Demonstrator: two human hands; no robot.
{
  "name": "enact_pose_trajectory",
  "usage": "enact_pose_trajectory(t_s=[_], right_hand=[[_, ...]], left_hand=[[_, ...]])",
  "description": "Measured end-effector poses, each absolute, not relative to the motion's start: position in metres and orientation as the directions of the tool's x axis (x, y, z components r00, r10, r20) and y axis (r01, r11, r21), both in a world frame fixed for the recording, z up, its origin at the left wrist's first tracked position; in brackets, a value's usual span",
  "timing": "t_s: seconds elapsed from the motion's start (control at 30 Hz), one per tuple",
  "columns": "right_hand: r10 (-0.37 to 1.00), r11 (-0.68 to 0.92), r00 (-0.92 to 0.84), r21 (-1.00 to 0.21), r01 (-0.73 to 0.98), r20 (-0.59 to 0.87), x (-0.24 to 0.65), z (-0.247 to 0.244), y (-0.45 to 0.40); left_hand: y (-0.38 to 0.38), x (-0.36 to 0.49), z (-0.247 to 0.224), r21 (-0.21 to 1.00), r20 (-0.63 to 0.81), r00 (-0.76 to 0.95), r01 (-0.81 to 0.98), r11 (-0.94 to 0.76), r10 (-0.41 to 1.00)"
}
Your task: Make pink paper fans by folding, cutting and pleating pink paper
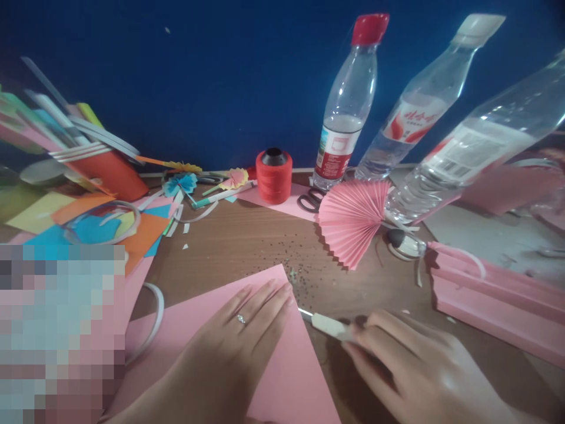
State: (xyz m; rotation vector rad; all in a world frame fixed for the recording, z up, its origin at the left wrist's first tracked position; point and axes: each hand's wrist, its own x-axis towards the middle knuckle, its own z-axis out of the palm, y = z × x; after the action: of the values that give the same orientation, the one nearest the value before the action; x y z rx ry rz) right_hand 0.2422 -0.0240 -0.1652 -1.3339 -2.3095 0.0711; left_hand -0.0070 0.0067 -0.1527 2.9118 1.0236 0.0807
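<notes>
My left hand (247, 330) lies flat on a sheet of pink paper (295, 377), fingers together and stretched out, a ring on one of them. The fingertips reach close to the sheet's right edge. In my right hand (410, 353) is a craft knife (331, 325) with a whitish handle. Its thin metal blade points left and meets the paper's right edge near my left fingertips. Whether the blade touches the sheet or lies under it, I cannot tell. Dark specks are scattered on the wooden table (229, 241) beyond the paper's corner.
A pleated pink paper fan (353, 221) lies beside black-handled scissors (310, 200). Behind stand a red thread spool (274, 176) and bottles, one red-capped (348, 100). Folded pink paper (498, 294) is at right. A red paper cup (103, 171) of strips and coloured sheets (145, 235) occupy the left.
</notes>
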Motion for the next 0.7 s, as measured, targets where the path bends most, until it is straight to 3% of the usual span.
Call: enact_pose_trajectory(t_s=[0.27,0.7], right_hand=[[0.832,0.530,-0.437,-0.261,0.807,0.341,0.2417,-0.1642,-0.0251],[0.828,0.535,-0.421,-0.297,0.791,0.371,0.2431,-0.1657,-0.0226]], left_hand=[[0.0072,-0.0067,-0.1562,-0.065,0.087,0.796,0.605,-0.794,0.599],[0.0097,-0.0125,-0.1623,0.020,0.078,0.817,0.571,-0.820,0.571]])
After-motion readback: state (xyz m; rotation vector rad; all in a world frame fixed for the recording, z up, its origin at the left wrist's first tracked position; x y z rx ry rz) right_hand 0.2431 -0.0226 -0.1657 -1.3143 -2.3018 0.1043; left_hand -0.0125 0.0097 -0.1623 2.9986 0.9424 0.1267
